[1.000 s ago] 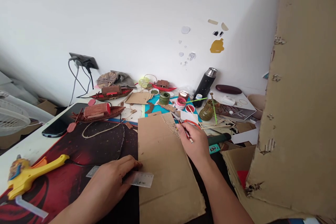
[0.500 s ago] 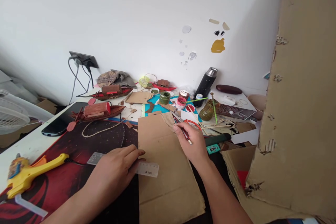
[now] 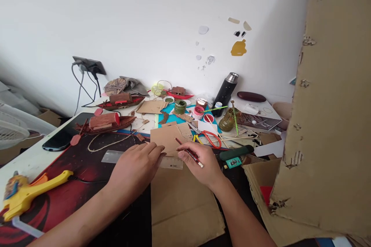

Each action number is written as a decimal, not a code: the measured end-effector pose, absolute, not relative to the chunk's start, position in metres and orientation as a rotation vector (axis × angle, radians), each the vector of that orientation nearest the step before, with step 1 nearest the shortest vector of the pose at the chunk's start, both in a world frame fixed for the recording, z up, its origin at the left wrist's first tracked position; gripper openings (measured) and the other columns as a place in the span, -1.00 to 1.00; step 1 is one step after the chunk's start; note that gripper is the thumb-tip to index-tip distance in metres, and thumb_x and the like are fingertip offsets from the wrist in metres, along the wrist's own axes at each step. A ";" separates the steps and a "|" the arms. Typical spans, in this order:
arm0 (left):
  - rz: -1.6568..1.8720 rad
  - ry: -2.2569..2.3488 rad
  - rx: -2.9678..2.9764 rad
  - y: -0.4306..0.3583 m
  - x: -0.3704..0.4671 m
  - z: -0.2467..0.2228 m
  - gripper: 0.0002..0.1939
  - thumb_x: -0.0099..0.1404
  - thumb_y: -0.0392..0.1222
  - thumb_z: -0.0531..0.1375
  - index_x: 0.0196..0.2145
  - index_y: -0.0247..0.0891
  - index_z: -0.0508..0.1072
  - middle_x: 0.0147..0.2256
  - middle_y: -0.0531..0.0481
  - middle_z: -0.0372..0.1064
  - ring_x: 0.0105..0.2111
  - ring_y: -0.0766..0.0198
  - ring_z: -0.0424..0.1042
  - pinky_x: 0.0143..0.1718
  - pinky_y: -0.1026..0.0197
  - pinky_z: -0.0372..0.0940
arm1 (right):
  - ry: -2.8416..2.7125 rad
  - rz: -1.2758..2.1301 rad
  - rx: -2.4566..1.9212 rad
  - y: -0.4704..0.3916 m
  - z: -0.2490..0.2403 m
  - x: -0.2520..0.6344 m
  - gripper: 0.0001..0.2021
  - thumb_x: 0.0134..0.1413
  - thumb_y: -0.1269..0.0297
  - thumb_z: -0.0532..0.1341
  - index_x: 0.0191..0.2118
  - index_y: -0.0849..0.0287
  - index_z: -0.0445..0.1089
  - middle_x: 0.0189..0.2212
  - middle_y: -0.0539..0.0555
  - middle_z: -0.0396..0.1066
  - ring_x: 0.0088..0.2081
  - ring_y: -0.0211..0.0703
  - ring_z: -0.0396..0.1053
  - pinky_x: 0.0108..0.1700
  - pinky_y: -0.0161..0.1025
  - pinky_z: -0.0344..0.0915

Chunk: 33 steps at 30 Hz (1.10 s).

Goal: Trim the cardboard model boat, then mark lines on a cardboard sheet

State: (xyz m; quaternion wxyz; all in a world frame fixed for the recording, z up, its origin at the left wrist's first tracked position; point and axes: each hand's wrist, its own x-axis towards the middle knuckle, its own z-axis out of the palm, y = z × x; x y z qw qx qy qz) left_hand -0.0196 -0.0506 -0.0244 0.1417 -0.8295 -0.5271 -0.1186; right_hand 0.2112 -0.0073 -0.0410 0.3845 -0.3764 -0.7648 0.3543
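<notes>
My left hand is closed on a clear plastic ruler, which sticks out on both sides of it and lies across a brown cardboard sheet. Between thumb and fingers of my right hand is a dark red pencil, its white eraser end toward me and its point toward the upper left, over the cardboard. The sheet's far right corner shows bare ridged corrugation. Just beyond my right hand lie orange-handled scissors.
Model boats and paint jars stand along the back, near a black thermos. A yellow glue gun lies at the left, with a phone behind it. A tall cardboard panel rises at the right.
My left hand and the ruler have moved away from me, up the cardboard. The right hand has shifted left and nearer, off the ridged corner, and the pencil now lies closer to the ruler.
</notes>
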 end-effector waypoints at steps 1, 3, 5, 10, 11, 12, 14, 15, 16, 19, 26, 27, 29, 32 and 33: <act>-0.338 -1.517 -2.389 -0.048 -0.019 -0.024 -0.74 0.58 -0.21 0.10 -0.07 -0.23 0.61 -0.21 -0.11 0.64 -0.31 0.04 0.62 -0.30 0.04 0.39 | -1.961 0.908 -0.953 -0.008 -0.041 0.210 -0.72 0.43 0.03 0.27 -0.12 0.10 0.64 -0.24 0.08 0.68 -0.28 -0.10 0.56 -0.24 -0.23 0.31; -0.333 -1.502 -2.387 -0.044 -0.018 -0.026 -0.78 0.55 -0.24 0.14 -0.07 -0.24 0.61 -0.23 -0.10 0.63 -0.32 0.04 0.61 -0.31 0.04 0.38 | -1.978 0.923 -0.953 -0.009 -0.041 0.208 -0.73 0.41 0.04 0.29 -0.16 0.10 0.64 -0.31 0.05 0.65 -0.35 -0.15 0.50 -0.29 -0.25 0.26; -0.338 -1.482 -2.389 -0.040 -0.017 -0.028 -0.81 0.53 -0.27 0.17 -0.07 -0.24 0.60 -0.24 -0.09 0.63 -0.32 0.04 0.60 -0.32 0.05 0.38 | -1.977 0.945 -0.960 -0.010 -0.041 0.205 -0.74 0.40 0.06 0.31 -0.21 0.11 0.64 -0.39 0.01 0.60 -0.40 -0.18 0.44 -0.33 -0.26 0.21; -0.406 -1.411 -2.369 -0.043 -0.016 -0.026 -0.68 0.51 -0.28 0.20 0.17 -0.27 0.51 -0.07 -0.17 0.63 -0.14 -0.04 0.60 -0.16 -0.04 0.45 | -1.847 0.993 -0.993 -0.010 -0.043 0.202 -0.74 0.35 0.09 0.32 -0.32 0.11 0.59 -0.47 -0.01 0.53 -0.43 -0.20 0.38 -0.34 -0.27 0.22; -0.450 -1.377 -2.355 -0.047 -0.016 -0.022 -0.60 0.51 -0.27 0.21 0.26 -0.27 0.44 0.06 -0.22 0.59 0.00 -0.09 0.58 -0.03 -0.10 0.45 | -1.789 1.017 -1.015 -0.009 -0.042 0.203 -0.73 0.34 0.07 0.32 -0.33 0.11 0.58 -0.49 -0.02 0.51 -0.44 -0.20 0.38 -0.36 -0.28 0.23; -0.512 -1.337 -2.337 -0.054 -0.016 -0.018 -0.52 0.50 -0.27 0.22 0.33 -0.25 0.37 0.19 -0.26 0.52 0.16 -0.15 0.49 0.10 -0.15 0.41 | -1.715 1.042 -1.043 -0.008 -0.042 0.204 -0.71 0.33 0.04 0.32 -0.34 0.10 0.57 -0.53 -0.03 0.47 -0.48 -0.21 0.37 -0.40 -0.28 0.23; -0.745 -1.198 -2.298 -0.070 -0.014 -0.010 -0.46 0.46 -0.31 0.29 0.34 -0.27 0.35 0.27 -0.28 0.44 0.31 -0.14 0.35 0.29 -0.17 0.28 | -1.536 1.075 -1.107 -0.004 -0.039 0.208 -0.65 0.31 -0.06 0.32 -0.35 0.11 0.55 -0.60 -0.06 0.38 -0.57 -0.23 0.31 -0.48 -0.30 0.21; -0.877 -1.140 -2.296 -0.077 -0.013 -0.007 -0.49 0.42 -0.36 0.32 0.28 -0.26 0.41 0.21 -0.24 0.47 0.29 -0.08 0.36 0.31 -0.10 0.27 | -1.441 1.078 -1.132 -0.002 -0.038 0.211 -0.62 0.28 -0.11 0.33 -0.36 0.11 0.54 -0.63 -0.07 0.35 -0.60 -0.25 0.28 -0.51 -0.31 0.20; -0.942 -1.113 -2.365 -0.084 -0.012 -0.005 -0.55 0.42 -0.41 0.30 0.22 -0.24 0.45 0.16 -0.18 0.51 0.26 0.01 0.39 0.31 -0.03 0.27 | -1.354 1.076 -1.147 0.000 -0.037 0.213 -0.59 0.25 -0.16 0.35 -0.36 0.12 0.52 -0.64 -0.08 0.33 -0.62 -0.26 0.27 -0.54 -0.32 0.20; -0.852 -1.123 -2.655 -0.093 -0.010 -0.013 -0.71 0.53 -0.26 0.18 0.17 -0.19 0.47 0.13 -0.10 0.55 0.19 0.12 0.44 0.23 0.07 0.34 | -1.178 1.085 -1.154 0.005 -0.033 0.218 -0.52 0.17 -0.25 0.38 -0.38 0.12 0.47 -0.67 -0.09 0.32 -0.65 -0.29 0.23 -0.59 -0.35 0.16; -0.458 -1.155 -2.901 -0.081 -0.013 -0.048 -0.37 0.34 -0.12 0.42 0.30 -0.12 0.37 0.32 -0.15 0.44 0.29 -0.11 0.43 0.22 -0.16 0.46 | -1.096 1.158 -1.139 0.007 -0.035 0.217 -0.46 0.05 -0.31 0.45 -0.40 0.14 0.45 -0.70 -0.10 0.30 -0.67 -0.32 0.21 -0.62 -0.39 0.12; -0.432 -1.148 -2.928 -0.081 -0.013 -0.051 -0.33 0.31 -0.11 0.44 0.31 -0.12 0.37 0.33 -0.15 0.43 0.31 -0.13 0.41 0.25 -0.17 0.45 | -1.080 1.163 -1.141 0.007 -0.035 0.217 -0.46 0.04 -0.30 0.46 -0.39 0.14 0.45 -0.70 -0.10 0.30 -0.67 -0.32 0.21 -0.62 -0.39 0.12; -0.409 -1.152 -2.966 -0.082 -0.014 -0.056 -0.30 0.28 -0.12 0.46 0.31 -0.12 0.38 0.34 -0.15 0.42 0.33 -0.14 0.40 0.29 -0.20 0.42 | -1.053 1.165 -1.144 0.007 -0.035 0.217 -0.47 0.01 -0.29 0.48 -0.38 0.14 0.46 -0.70 -0.11 0.30 -0.67 -0.32 0.22 -0.62 -0.39 0.13; -0.406 -1.182 -3.013 -0.085 -0.014 -0.063 -0.27 0.27 -0.14 0.46 0.34 -0.11 0.37 0.36 -0.15 0.40 0.34 -0.14 0.37 0.32 -0.23 0.39 | -1.044 1.158 -1.146 0.007 -0.035 0.217 -0.47 -0.01 -0.27 0.50 -0.39 0.14 0.46 -0.70 -0.12 0.30 -0.67 -0.32 0.22 -0.62 -0.39 0.14; -0.414 -1.193 -3.032 -0.086 -0.014 -0.065 -0.27 0.28 -0.14 0.46 0.34 -0.10 0.36 0.37 -0.14 0.38 0.36 -0.13 0.36 0.34 -0.23 0.38 | -1.043 1.158 -1.148 0.007 -0.035 0.217 -0.47 -0.02 -0.27 0.50 -0.39 0.14 0.46 -0.70 -0.11 0.31 -0.67 -0.32 0.22 -0.62 -0.40 0.14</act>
